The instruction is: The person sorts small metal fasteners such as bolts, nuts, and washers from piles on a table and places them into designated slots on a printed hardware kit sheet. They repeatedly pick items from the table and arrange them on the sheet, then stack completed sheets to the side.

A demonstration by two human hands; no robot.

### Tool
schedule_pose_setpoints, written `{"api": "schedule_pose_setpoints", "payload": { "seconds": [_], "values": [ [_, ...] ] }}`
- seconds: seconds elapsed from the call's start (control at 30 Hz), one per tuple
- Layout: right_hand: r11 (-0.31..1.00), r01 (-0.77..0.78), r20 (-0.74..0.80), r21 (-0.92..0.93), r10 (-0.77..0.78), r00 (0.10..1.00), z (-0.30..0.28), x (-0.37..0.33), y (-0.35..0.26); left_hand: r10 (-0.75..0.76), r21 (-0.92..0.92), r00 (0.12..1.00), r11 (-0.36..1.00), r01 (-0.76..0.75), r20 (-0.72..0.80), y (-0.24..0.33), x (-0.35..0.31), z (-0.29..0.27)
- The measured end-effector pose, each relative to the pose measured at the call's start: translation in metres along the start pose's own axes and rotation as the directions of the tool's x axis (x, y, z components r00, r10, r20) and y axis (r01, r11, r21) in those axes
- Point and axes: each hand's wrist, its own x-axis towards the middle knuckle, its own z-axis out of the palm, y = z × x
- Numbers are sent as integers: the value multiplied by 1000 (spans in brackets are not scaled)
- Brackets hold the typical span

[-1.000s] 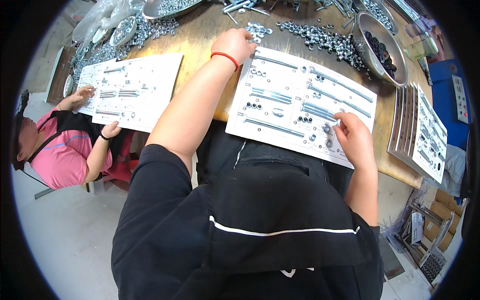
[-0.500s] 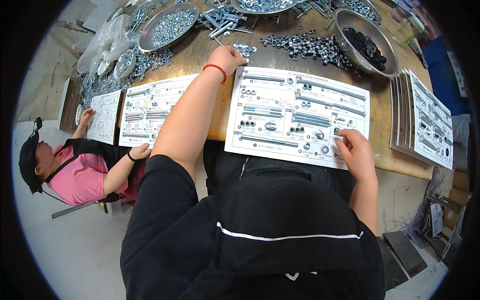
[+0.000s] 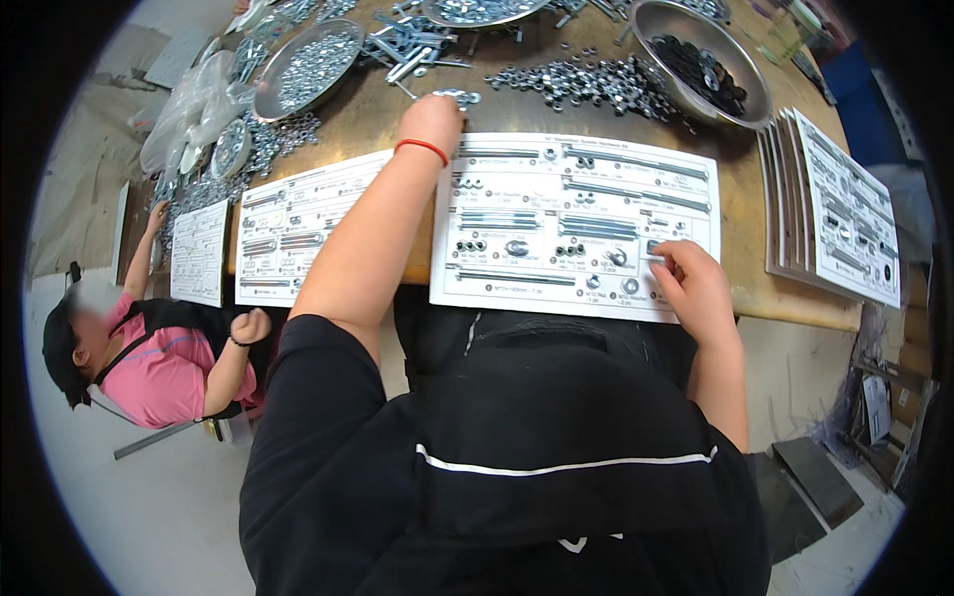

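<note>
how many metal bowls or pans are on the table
3 in view: a shallow pan of small nuts at upper left, a bowl of dark washers at upper right, and a dish cut off by the top edge. Others may be hidden.

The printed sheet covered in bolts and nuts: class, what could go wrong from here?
1. The sheet overhangs the table edge; the right hand pressing there might tip it, scattering placed bolts.
2. The left hand reaches across to loose nuts; its forearm could sweep parts off.
3. The nut pile beside the sheet could spill onto it.

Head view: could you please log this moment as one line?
left hand: at loose nuts | right hand: on parts sheet | sheet: on wooden table
</note>
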Motion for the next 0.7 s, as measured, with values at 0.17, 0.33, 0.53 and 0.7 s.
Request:
{"api": "schedule_pose_setpoints", "payload": {
  "seconds": [0.17,0.33,0.53,0.7],
  "values": [
    [996,49,-85,80,-42,995,-3,7,-9,-19,-651,1000,759,8,-10,43,-34,-27],
    [965,97,-316,244,-15,949,17,27,-40,213,-948,961,301,107,176,148,-120,-38],
    [987,143,-428,76,-98,898,19,35,-37,177,-884,873,-30,466,454,179,-145,-38],
    [985,163,-324,63,-134,937,3,40,-20,257,-891,854,86,445,452,177,-148,-30]
  ]
}}
